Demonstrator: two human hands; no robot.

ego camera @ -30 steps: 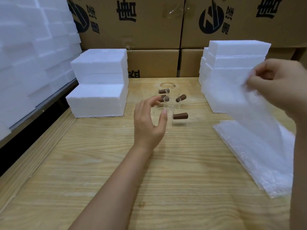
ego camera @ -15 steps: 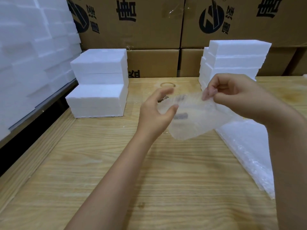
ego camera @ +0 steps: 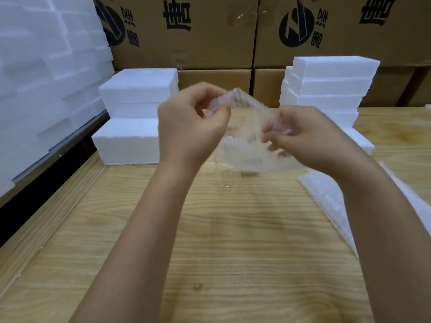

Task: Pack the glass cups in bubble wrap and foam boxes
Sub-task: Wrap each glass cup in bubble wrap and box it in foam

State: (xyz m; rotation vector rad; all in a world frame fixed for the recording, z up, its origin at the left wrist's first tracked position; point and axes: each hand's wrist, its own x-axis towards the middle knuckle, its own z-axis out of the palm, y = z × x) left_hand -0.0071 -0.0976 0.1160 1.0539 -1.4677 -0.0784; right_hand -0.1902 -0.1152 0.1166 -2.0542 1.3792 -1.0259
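Both hands hold one clear bubble wrap bag [ego camera: 249,134] in the air above the wooden table [ego camera: 210,229]. My left hand [ego camera: 189,127] pinches its upper left edge and my right hand [ego camera: 303,136] pinches its right edge. Below the bag the bottom of a clear glass cup [ego camera: 227,179] stands on the table. The other cups and their brown handles are hidden behind the bag and my hands.
A pile of bubble wrap bags [ego camera: 326,197] lies on the table at the right. White foam boxes are stacked at left centre [ego camera: 137,113], at back right [ego camera: 326,89] and along the left wall [ego camera: 42,78]. Cardboard cartons [ego camera: 210,31] line the back.
My right hand carried the bubble wrap bag from the right to the middle. My left hand rose from the cups and took hold of the bag's left edge.
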